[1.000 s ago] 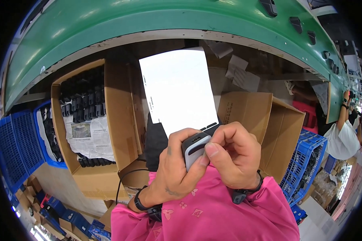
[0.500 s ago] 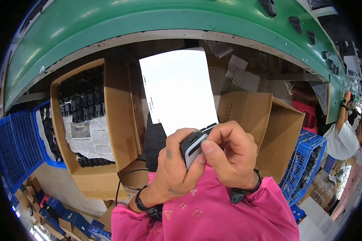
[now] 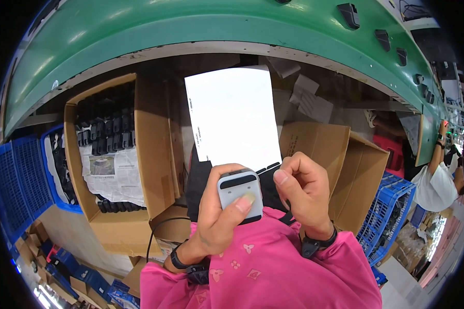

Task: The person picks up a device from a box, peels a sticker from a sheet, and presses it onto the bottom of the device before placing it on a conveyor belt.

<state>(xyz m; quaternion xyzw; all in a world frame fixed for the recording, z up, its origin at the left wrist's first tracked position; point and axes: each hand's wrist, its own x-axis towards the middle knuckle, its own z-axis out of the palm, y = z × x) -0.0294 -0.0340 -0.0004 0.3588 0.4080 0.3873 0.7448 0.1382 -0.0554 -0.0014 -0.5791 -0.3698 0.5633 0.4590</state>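
Note:
My left hand (image 3: 219,211) is closed around a small rounded device (image 3: 237,193) with a light grey face, a black band at its top and a dark edge. The thumb lies across the grey face. Just right of it, my right hand (image 3: 305,193) is held with thumb and forefinger pressed together; whatever may be between them is too small or hidden to make out. A large white sheet (image 3: 234,118) lies over my lap beyond the hands. Short black strips (image 3: 268,168) line its near edge, close to my right fingertips.
A cardboard box (image 3: 157,154) with rows of black parts (image 3: 108,134) on newspaper stands at left, beside blue crates (image 3: 23,180). An open carton (image 3: 314,144) and a blue crate (image 3: 389,206) are at right. A green bench (image 3: 201,26) spans ahead; another person's arm (image 3: 438,149) shows far right.
My right hand has come away from the device to the right. My left hand has turned the device so its grey face points up.

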